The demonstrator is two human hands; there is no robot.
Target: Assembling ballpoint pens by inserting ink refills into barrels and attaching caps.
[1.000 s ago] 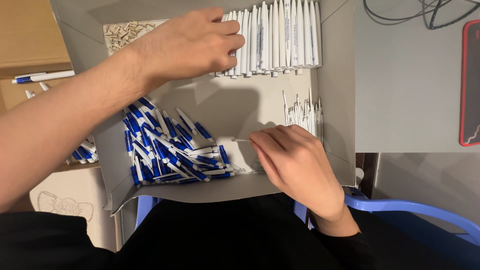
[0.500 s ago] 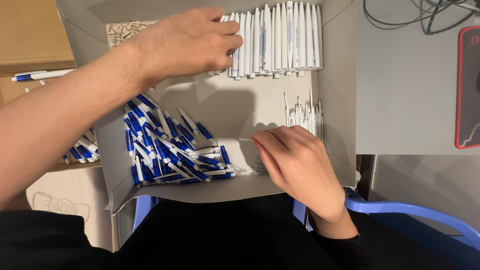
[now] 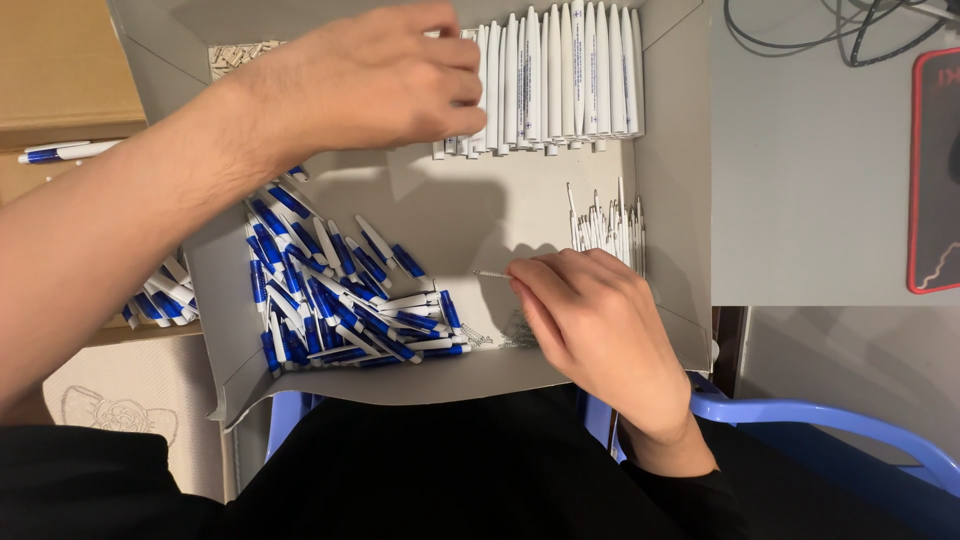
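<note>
An open grey cardboard box [image 3: 670, 200] lies in front of me. A row of white pen barrels [image 3: 560, 80] lines its far side, and my left hand [image 3: 370, 85] has its fingers closed on the leftmost barrels. A heap of blue-and-white pen parts [image 3: 340, 300] fills the box's left half. A bundle of thin white refills [image 3: 605, 225] lies at the right. My right hand [image 3: 600, 330] rests near the box's front edge, pinching one thin refill [image 3: 490, 273] whose tip sticks out to the left. Small springs [image 3: 515, 330] lie just under that hand.
A brown carton [image 3: 60, 70] stands at the left with one pen [image 3: 60, 152] on it, and more blue-and-white pens [image 3: 160, 295] lie below. A grey table [image 3: 810, 170] at the right carries black cables [image 3: 830, 30] and a red-edged dark pad [image 3: 935, 170]. A blue chair [image 3: 800, 412] shows below.
My right hand has shifted slightly left along the box's front, and the refill tip now pokes out from its fingers. My left hand has stayed on the barrel row.
</note>
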